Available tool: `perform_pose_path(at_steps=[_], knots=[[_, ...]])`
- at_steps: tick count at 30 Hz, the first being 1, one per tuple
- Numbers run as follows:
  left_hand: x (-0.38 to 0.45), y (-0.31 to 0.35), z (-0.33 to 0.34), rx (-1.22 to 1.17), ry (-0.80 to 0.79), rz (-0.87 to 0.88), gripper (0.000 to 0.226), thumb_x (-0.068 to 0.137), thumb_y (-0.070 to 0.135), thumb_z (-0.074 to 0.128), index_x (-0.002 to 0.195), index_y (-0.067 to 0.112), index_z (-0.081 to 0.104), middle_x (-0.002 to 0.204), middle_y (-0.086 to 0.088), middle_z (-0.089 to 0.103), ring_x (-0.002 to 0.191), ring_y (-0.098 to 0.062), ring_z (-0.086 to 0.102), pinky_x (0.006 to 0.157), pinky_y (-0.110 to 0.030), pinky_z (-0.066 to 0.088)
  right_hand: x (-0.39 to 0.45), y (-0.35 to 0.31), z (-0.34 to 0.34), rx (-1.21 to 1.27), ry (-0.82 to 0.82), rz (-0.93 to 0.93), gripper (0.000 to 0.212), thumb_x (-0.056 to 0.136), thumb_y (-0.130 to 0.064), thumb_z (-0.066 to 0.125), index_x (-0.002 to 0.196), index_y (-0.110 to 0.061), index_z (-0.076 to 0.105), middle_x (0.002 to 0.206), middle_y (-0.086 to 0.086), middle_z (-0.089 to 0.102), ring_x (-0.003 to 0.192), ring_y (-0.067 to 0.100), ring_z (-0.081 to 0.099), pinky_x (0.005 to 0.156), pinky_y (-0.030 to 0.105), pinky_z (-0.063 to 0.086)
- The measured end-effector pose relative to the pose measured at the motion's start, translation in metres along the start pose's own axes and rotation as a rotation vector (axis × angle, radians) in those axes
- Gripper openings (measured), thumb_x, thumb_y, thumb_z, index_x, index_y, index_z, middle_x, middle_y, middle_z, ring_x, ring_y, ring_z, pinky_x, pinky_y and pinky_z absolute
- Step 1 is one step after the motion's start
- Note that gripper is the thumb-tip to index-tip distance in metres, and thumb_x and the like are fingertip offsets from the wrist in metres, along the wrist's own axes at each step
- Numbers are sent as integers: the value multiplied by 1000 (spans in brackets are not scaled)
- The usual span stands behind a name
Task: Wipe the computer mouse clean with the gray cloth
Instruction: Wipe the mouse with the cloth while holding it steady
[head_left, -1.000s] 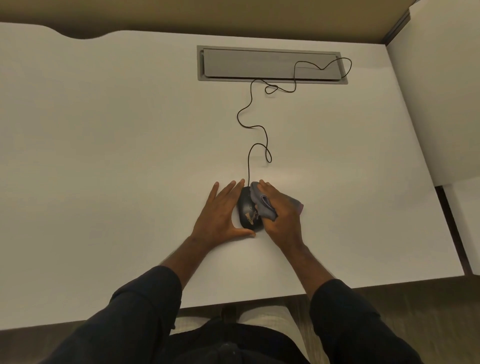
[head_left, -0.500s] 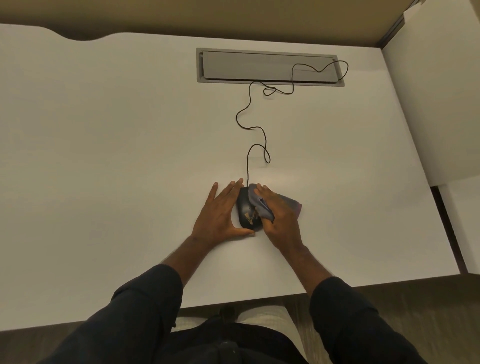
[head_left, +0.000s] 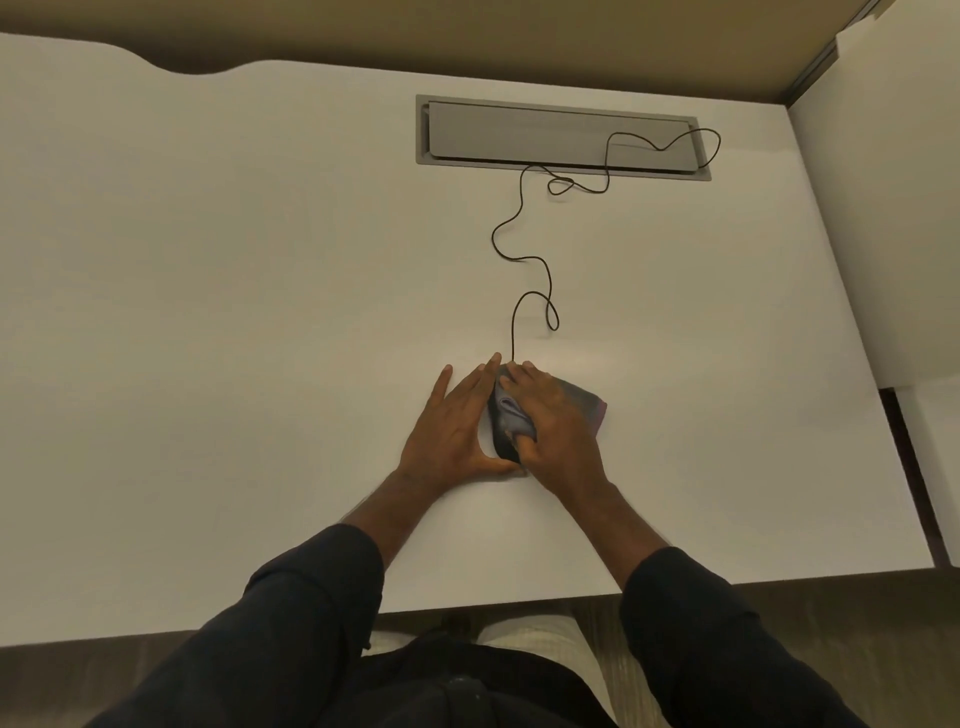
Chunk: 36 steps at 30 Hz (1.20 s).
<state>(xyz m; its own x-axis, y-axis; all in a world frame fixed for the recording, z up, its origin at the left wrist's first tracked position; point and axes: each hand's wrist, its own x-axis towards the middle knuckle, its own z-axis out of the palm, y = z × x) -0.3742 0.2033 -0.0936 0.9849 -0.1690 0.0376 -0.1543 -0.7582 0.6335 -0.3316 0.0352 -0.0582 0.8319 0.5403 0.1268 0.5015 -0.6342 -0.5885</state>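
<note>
Both hands meet at the near middle of the flat white desk top (head_left: 218, 322). The left hand (head_left: 451, 428) lies with its fingers stretched out and unclenched, palm down, pressed flat against the left flank of the small black corded computer mouse (head_left: 503, 448), its thumb curling along the mouse's near end; it braces the mouse rather than closing around it. The right hand (head_left: 553, 434) lies over the mouse from the right, fingers bent down on the crumpled gray cloth (head_left: 511, 415), pinning the cloth against the top of the mouse. A flap of the cloth spreads out to the right from under the knuckles and rests on the desk. Only a dark sliver of the mouse shows between the two hands, so how much of it the cloth covers is hard to say. From the far end of the mouse the thin black cable (head_left: 535, 275) runs away in loose loops across the desk and ends at the long gray rectangular cable hatch (head_left: 498, 132) set into the far side of the desk top. Dark long sleeves (head_left: 311, 613) cover both forearms.
</note>
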Motion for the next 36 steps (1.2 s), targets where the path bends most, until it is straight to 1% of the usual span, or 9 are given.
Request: perform_pose_path(at_steps=[4, 7, 11, 16, 21, 25, 27, 32, 36], knots=[[1, 0, 0, 6, -12, 3, 123, 69, 91, 51, 158, 14, 17, 165, -2, 18, 150, -15, 26, 123, -54, 14, -5, 2, -2, -77, -46, -87, 65, 81, -12, 54, 144, -12, 36, 147, 5, 41, 141, 11, 22, 115, 40, 27], [1, -1, 1, 10, -26, -11, 125, 67, 95, 46, 158, 13, 18, 165, 2, 15, 151, -14, 24, 123, -53, 13, -12, 5, -5, -83, -67, -131, 60, 85, -12, 53, 143, -12, 37, 149, 5, 38, 143, 14, 23, 116, 39, 26], [0, -2, 2, 3, -34, -29, 124, 66, 95, 48, 159, 22, 8, 165, 0, 22, 151, -15, 24, 123, -55, 14, -27, 8, -8, -28, -62, -127, 73, 80, 1, 58, 146, -15, 31, 151, 1, 34, 143, 17, 25, 116, 39, 27], [1, -2, 0, 1, -39, -23, 124, 66, 95, 47, 156, 33, -11, 164, -1, 24, 151, -17, 24, 123, -55, 12, -44, 7, -7, 30, -13, -65, 68, 81, 4, 59, 144, -9, 36, 148, 8, 39, 141, 20, 30, 112, 45, 33], [1, -4, 3, 5, -38, -30, 128, 63, 97, 49, 158, 29, -6, 163, -2, 28, 150, -17, 26, 124, -53, 11, -52, 3, -4, 84, 67, 10, 66, 81, 3, 61, 141, -9, 38, 145, 9, 43, 138, 20, 37, 109, 45, 38], [0, -7, 5, 12, -32, -18, 127, 64, 93, 54, 158, 18, 14, 165, -1, 22, 150, -16, 26, 124, -52, 9, -50, -1, -1, 163, 119, 152, 62, 83, 0, 59, 141, -10, 40, 142, 11, 48, 133, 21, 44, 103, 46, 45], [0, -7, 5, 11, -24, -21, 126, 64, 91, 59, 157, 17, 18, 164, -1, 23, 149, -15, 27, 124, -52, 9, -43, -2, 1, 183, 151, 206, 59, 84, -1, 56, 140, -11, 42, 139, 10, 51, 129, 21, 48, 100, 46, 48], [1, -5, 3, 38, -45, -38, 126, 63, 91, 59, 157, 17, 18, 165, -1, 23, 150, -13, 25, 124, -51, 8, -13, -1, 3, 187, 150, 276, 52, 88, -1, 55, 138, -10, 46, 135, 7, 56, 126, 18, 51, 102, 46, 46], [2, -4, 1, 49, -60, -40, 129, 63, 93, 56, 158, 18, 13, 166, 0, 19, 150, -12, 23, 124, -51, 8, 10, -4, 3, 232, 158, 278, 42, 92, -14, 53, 134, -18, 50, 127, -4, 58, 119, 5, 50, 102, 44, 45]])
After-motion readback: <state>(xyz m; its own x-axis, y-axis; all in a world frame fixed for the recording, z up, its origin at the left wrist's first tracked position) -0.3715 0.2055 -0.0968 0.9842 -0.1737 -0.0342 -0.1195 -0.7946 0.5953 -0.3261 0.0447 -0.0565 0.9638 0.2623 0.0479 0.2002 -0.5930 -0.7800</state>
